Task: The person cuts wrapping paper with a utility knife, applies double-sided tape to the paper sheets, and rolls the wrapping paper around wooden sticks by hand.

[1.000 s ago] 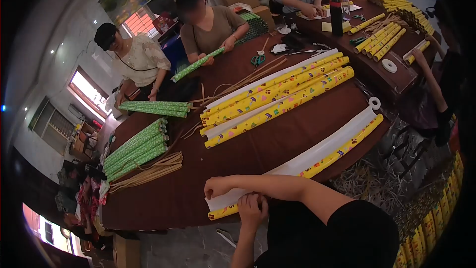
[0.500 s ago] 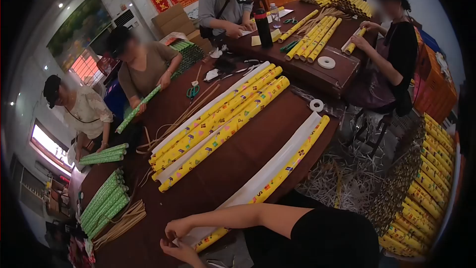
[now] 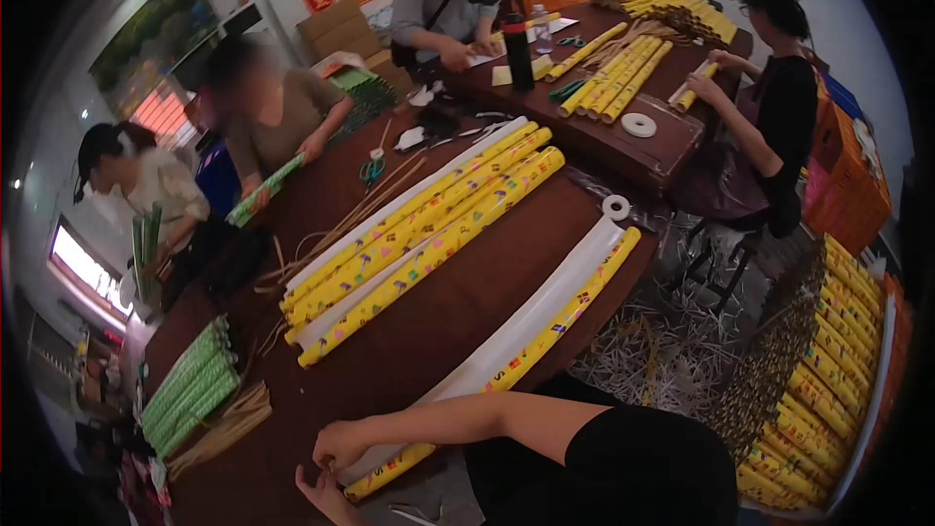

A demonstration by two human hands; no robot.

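Note:
A sheet of yellow patterned wrapping paper, partly rolled with its white inner side up, runs diagonally along the table's near edge. My right hand is at its lower end, fingers curled; whatever they pinch is hidden. Just below, my left hand has thumb and fingers apart beside the roll's end, partly cut off by the frame. A white tape roll sits at the paper's far end. Several larger yellow rolls lie side by side beyond it.
Green rolls and brown strips lie at left. Scissors rest farther back. Co-workers handle rolls around the tables. Stacked yellow rolls stand at right, near paper shreds on the floor.
My hands have shifted slightly left and down in the view, staying at the paper's lower end. At far left, a co-worker has raised green rolls upright. The view has shifted a little.

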